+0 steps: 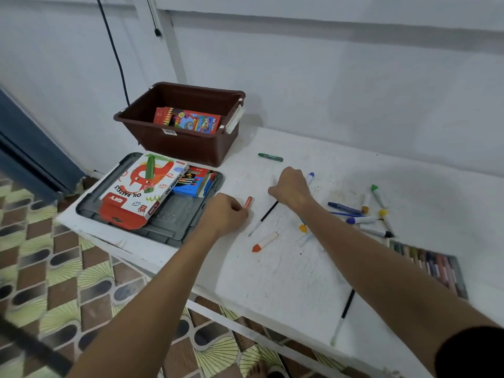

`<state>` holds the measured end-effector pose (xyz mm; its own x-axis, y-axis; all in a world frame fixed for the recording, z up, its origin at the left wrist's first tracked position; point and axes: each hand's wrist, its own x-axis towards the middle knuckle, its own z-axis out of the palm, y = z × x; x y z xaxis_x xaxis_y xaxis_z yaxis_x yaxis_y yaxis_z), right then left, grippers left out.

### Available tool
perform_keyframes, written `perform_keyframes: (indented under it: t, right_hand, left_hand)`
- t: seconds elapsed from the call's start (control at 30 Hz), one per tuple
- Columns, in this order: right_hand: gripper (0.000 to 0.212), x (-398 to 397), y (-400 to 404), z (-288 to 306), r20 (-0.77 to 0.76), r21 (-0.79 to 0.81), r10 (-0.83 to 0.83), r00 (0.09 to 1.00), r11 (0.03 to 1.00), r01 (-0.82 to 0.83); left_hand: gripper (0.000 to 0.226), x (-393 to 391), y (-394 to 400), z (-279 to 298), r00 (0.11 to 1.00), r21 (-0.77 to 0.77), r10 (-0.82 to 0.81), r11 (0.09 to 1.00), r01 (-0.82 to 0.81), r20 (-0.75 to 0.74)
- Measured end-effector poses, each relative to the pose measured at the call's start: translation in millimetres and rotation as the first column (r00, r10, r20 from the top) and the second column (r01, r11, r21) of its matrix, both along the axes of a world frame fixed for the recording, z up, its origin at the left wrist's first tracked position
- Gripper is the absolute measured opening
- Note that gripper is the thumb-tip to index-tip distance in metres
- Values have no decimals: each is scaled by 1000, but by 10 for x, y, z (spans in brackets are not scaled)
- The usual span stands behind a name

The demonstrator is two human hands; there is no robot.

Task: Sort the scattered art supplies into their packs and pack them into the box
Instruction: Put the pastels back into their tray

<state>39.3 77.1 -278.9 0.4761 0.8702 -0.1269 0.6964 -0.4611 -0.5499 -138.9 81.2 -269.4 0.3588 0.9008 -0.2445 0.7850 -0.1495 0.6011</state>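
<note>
The left hand (227,211) is curled on the white counter (286,268), its fingers pinching the near end of a short orange-red pastel (248,202). The right hand (290,188), further right, is closed around a blue-capped marker (310,178). The pastel is likely light, waxy and brittle, so it should be gripped mid-barrel, gently. Just left, the glossy cardboard oil pastels pack (141,189) lies on a grey plastic lid (174,225). The brown plastic box (185,121) stands at the far side, with one pack inside. Smooth, round markers (362,218) lie scattered to the right; they would roll easily.
</note>
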Motion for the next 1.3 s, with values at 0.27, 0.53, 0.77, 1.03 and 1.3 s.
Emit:
perform_keyframes:
  t: [0.27, 0.53, 0.77, 1.03, 1.3]
  right_hand:
    - [27, 123, -489, 146, -274, 158, 39, 961, 987, 4]
    - [16, 733, -1943, 454, -187, 156, -89, 978, 980, 120]
    - [16, 1041, -3163, 363, -154, -5, -205, 967, 978, 206]
    - [18, 1008, -3352, 148, -182, -14, -168, 969, 986, 168]
    - [19, 956, -3305, 168, -237, 46, -87, 967, 994, 101]
  left_hand:
    - [15, 282, -183, 187, 990, 29, 61, 997, -65, 131]
    - [16, 1076, -1003, 340, 940, 11, -207, 977, 212, 271]
    - [14, 1539, -1898, 237, 865, -167, -419, 865, 473, 277]
    - [14, 1588, -2178, 129, 902, -282, -358, 864, 418, 241]
    - [8, 1557, -2187, 126, 902, -163, -382, 895, 415, 200]
